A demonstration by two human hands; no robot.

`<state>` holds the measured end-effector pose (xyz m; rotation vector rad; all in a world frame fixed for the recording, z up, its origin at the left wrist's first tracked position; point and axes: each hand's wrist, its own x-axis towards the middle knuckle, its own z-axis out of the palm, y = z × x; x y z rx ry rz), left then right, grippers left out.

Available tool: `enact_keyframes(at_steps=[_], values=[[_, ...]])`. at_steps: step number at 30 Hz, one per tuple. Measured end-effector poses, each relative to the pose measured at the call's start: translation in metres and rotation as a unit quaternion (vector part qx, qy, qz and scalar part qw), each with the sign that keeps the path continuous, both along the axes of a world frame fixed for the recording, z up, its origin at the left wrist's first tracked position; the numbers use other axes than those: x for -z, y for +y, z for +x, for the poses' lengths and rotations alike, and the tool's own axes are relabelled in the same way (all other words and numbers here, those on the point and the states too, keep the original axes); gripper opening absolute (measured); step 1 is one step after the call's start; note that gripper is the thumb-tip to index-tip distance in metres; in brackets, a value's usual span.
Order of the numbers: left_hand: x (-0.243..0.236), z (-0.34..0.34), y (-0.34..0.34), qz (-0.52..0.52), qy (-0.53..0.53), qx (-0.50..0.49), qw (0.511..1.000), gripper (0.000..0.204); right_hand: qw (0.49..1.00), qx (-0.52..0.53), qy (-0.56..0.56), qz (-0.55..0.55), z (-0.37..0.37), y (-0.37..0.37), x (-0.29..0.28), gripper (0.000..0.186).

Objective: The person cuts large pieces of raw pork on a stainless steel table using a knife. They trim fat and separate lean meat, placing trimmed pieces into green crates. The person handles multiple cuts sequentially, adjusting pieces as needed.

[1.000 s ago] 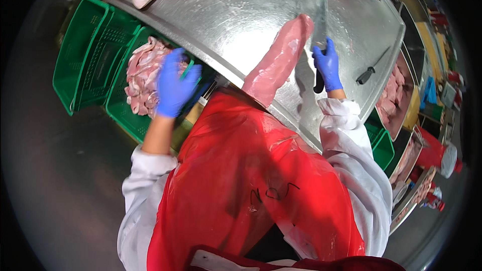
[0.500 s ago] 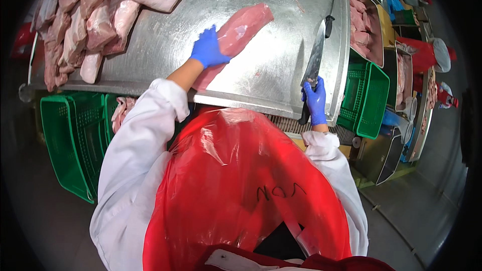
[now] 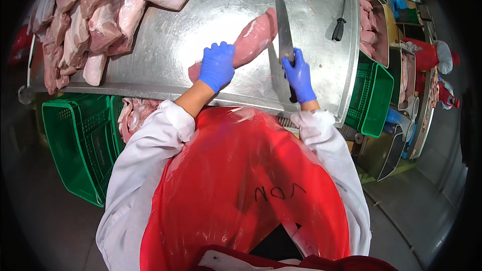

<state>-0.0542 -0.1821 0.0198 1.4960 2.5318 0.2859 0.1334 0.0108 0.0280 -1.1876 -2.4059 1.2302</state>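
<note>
A long pink piece of boneless meat [image 3: 254, 37], likely pork loin, lies slantwise on the steel table [image 3: 165, 45]. Over its nearer part my left hand [image 3: 217, 66], in a blue glove, is closed with the fingers curled round it. My right hand [image 3: 299, 76], also gloved in blue, grips the dark handle of a long knife [image 3: 283, 25]. The blade points away from me, beside the far right end of the meat; whether it touches cannot be told. Part of the meat is hidden under my left hand.
Pale meat cuts [image 3: 95, 20] are heaped at the far left. A sharpening steel [image 3: 339, 27] lies at the table's right. Green crates [image 3: 75, 145] stand below left, another green crate [image 3: 376, 100] at right. Beyond it, a tray of meat [image 3: 369, 30] and people in red [image 3: 427, 55].
My right hand has brought the knife left, from beside the sharpening steel to the meat's far end. My left hand has shifted slightly right and curled its fingers over the meat.
</note>
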Motion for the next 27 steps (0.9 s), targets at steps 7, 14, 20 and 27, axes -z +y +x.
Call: enact_keyframes(at_steps=[7,14,20,27], values=[[0.003,-0.02,-0.003,-0.013,-0.04,0.005,0.999,0.042,0.991,-0.12,0.023,0.052,-0.077,0.02,-0.03,0.049],[0.004,-0.016,-0.01,-0.003,-0.018,-0.008,1.0,0.04,0.945,-0.244,-0.19,0.108,-0.034,-0.06,-0.024,0.022],[0.017,-0.004,-0.01,-0.012,0.031,0.015,0.999,0.04,0.941,-0.284,-0.147,0.113,-0.029,-0.059,0.009,0.028],[-0.006,-0.019,-0.015,-0.017,-0.187,-0.164,0.968,0.054,0.941,-0.271,-0.194,0.054,-0.03,-0.062,0.034,0.022]])
